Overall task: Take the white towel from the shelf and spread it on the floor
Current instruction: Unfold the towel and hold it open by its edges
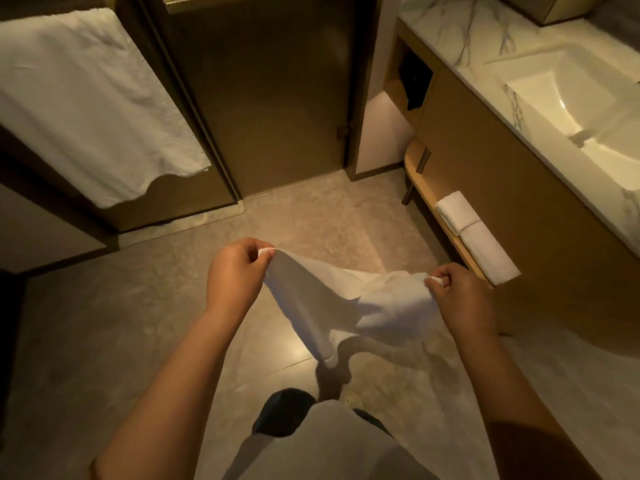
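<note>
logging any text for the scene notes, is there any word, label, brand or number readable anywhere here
None: no readable text anywhere.
The white towel held by the left hand and right hand shows no tag or print.
The folded towels on the shelf are plain.

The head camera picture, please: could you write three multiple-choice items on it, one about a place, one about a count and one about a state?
1. Where do the folded towels lie?
A. in the sink
B. on the low shelf under the vanity
C. on the floor

2. How many hands grip the white towel?
A. none
B. one
C. two

3. What state is the white towel in?
A. flat on the floor
B. held up, partly opened and sagging
C. tightly rolled

Key: 1 B, they rest on the shelf beside the cabinet front. 2 C, the left hand and the right hand each pinch a corner. 3 B, it droops between the hands above the floor.
</note>
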`<state>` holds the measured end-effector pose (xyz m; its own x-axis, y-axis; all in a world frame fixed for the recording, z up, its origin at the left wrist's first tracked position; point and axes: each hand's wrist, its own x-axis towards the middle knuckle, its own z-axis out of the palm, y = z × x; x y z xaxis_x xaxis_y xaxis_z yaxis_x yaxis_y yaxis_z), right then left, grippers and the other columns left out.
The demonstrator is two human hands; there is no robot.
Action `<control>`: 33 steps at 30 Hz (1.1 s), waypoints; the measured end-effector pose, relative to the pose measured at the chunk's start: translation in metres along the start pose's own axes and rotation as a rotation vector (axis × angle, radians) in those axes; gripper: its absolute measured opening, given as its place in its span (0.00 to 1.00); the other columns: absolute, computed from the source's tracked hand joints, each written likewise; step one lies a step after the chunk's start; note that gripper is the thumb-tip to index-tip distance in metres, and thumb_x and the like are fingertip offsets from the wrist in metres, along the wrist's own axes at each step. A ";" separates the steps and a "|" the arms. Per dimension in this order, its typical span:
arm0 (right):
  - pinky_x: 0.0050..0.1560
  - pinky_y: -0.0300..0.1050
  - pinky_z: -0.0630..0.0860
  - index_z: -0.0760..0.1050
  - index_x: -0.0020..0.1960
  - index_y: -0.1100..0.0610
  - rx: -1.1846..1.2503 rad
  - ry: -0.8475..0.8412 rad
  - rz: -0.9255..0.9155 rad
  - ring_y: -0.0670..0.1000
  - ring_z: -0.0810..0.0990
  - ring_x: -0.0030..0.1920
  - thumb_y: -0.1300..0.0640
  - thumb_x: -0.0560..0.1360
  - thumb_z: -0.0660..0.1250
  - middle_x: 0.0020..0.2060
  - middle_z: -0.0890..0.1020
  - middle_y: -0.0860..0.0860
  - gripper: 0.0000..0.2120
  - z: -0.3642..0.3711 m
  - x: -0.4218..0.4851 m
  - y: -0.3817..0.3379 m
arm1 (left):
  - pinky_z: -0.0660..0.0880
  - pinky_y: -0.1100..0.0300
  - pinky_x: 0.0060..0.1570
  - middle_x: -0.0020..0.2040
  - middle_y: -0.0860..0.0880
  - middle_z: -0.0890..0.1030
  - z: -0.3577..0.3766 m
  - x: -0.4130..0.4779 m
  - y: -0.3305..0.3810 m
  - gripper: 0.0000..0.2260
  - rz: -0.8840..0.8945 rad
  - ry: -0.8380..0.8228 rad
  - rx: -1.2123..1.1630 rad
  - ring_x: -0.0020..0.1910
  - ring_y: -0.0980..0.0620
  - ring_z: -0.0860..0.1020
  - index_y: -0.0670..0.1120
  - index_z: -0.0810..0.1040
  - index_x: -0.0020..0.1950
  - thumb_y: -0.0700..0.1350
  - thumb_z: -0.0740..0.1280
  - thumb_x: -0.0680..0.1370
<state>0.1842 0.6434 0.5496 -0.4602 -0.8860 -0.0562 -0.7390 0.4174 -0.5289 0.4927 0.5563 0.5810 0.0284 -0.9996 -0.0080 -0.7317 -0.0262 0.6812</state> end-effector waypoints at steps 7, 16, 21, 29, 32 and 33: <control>0.46 0.45 0.70 0.80 0.53 0.57 -0.084 -0.138 0.036 0.58 0.78 0.48 0.57 0.75 0.65 0.48 0.83 0.57 0.09 0.015 0.049 -0.015 | 0.70 0.65 0.34 0.40 0.52 0.81 -0.001 0.028 0.000 0.06 -0.092 0.029 -0.017 0.39 0.57 0.78 0.49 0.82 0.48 0.45 0.65 0.77; 0.41 0.45 0.71 0.77 0.46 0.51 -0.075 -0.207 -0.035 0.52 0.76 0.40 0.55 0.76 0.63 0.40 0.80 0.52 0.04 0.051 0.145 -0.065 | 0.70 0.65 0.33 0.41 0.52 0.82 0.008 0.129 -0.025 0.06 -0.159 0.042 -0.057 0.38 0.58 0.78 0.49 0.82 0.49 0.47 0.65 0.77; 0.32 0.37 0.64 0.73 0.40 0.46 -0.083 -0.204 -0.065 0.42 0.73 0.35 0.56 0.75 0.65 0.34 0.77 0.45 0.07 0.066 0.207 -0.099 | 0.67 0.67 0.32 0.38 0.56 0.80 0.005 0.193 -0.030 0.05 -0.180 0.071 -0.069 0.37 0.62 0.76 0.51 0.82 0.48 0.47 0.66 0.77; 0.38 0.42 0.70 0.78 0.48 0.55 -0.053 -0.215 -0.066 0.53 0.78 0.41 0.56 0.75 0.64 0.39 0.80 0.51 0.05 0.084 0.273 -0.117 | 0.68 0.68 0.34 0.39 0.55 0.80 0.017 0.260 -0.024 0.05 -0.194 0.052 -0.055 0.38 0.59 0.77 0.50 0.82 0.47 0.46 0.67 0.76; 0.36 0.38 0.66 0.79 0.49 0.56 -0.016 -0.245 -0.147 0.50 0.77 0.40 0.57 0.76 0.63 0.39 0.79 0.49 0.07 0.090 0.301 -0.114 | 0.68 0.69 0.34 0.39 0.54 0.80 0.028 0.279 -0.021 0.05 -0.202 0.083 -0.039 0.37 0.60 0.76 0.49 0.82 0.46 0.45 0.67 0.76; 0.36 0.38 0.65 0.78 0.50 0.55 -0.011 -0.261 -0.168 0.48 0.75 0.39 0.57 0.76 0.62 0.39 0.79 0.48 0.08 0.092 0.313 -0.112 | 0.67 0.69 0.34 0.39 0.54 0.81 0.033 0.286 -0.020 0.05 -0.208 0.098 -0.024 0.37 0.60 0.76 0.48 0.82 0.46 0.44 0.67 0.76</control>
<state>0.1682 0.3002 0.5136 -0.1902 -0.9642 -0.1846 -0.8000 0.2612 -0.5401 0.4928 0.2705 0.5412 0.2437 -0.9665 -0.0800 -0.6869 -0.2303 0.6893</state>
